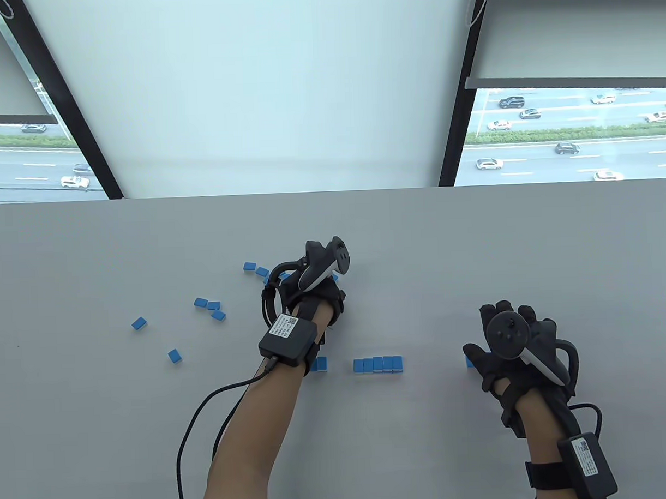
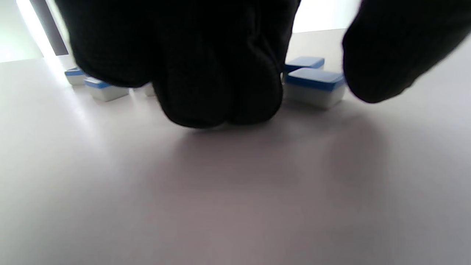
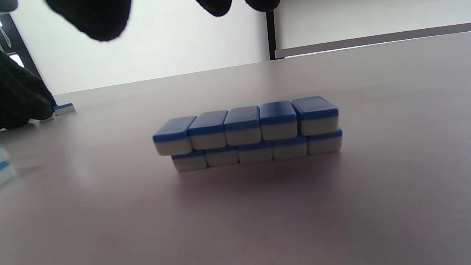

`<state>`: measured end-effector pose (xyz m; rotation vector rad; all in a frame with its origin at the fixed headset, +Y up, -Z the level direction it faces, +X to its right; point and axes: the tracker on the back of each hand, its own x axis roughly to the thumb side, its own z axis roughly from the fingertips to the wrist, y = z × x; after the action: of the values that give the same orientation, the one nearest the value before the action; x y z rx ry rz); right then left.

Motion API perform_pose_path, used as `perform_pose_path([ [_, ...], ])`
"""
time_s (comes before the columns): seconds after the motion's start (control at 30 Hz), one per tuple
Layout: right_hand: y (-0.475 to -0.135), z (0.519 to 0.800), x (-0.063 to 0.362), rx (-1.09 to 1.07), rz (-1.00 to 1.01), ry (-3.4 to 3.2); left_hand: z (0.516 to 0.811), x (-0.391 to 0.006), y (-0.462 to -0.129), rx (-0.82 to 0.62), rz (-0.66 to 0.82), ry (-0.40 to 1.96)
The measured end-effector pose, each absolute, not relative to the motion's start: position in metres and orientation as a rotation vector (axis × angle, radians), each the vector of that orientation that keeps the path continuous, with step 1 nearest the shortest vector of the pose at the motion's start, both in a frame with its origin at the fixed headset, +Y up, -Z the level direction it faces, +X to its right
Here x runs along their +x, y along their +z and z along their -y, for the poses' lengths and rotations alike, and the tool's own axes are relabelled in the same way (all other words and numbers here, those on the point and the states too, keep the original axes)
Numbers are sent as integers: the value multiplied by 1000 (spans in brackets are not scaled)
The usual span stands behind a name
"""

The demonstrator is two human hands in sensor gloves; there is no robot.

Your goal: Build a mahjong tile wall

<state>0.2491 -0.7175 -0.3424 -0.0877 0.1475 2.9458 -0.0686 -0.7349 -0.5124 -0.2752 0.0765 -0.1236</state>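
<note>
On the grey table, a short row of blue tiles lies near the front edge, between the two arms. The left hand reaches over loose blue tiles scattered toward the left side. The right hand, fingers spread, rests beside a blue tile toward the right.

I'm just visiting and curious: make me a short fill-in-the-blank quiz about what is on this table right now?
1. The stacked wall is ____ tiles high.
2. Each layer of that wall holds ____ tiles.
3. The backs of the tiles are coloured ____.
4. The left hand reaches among the loose tiles while the ____ hand rests flat, fingers spread, on the table.

Missing words: two; five; blue; right
</note>
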Motion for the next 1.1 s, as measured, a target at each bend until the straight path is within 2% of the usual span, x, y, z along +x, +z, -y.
perform_pose_path([
  [0.23, -342, 718, 249, -84, -159, 2942, 736, -61, -513, -244, -64, -191],
  [0.5, -343, 719, 248, -79, -162, 2937, 732, -64, -502, -298, -30, -205],
  [0.6, -343, 719, 248, -75, -171, 2934, 721, -71, -488, -288, 13, -190],
  [0.83, -342, 718, 244, -54, -161, 2933, 683, -91, -435, -116, 135, -262],
  [1.1, -343, 718, 242, -40, -161, 2932, 675, -122, -376, -7, 208, -70],
])
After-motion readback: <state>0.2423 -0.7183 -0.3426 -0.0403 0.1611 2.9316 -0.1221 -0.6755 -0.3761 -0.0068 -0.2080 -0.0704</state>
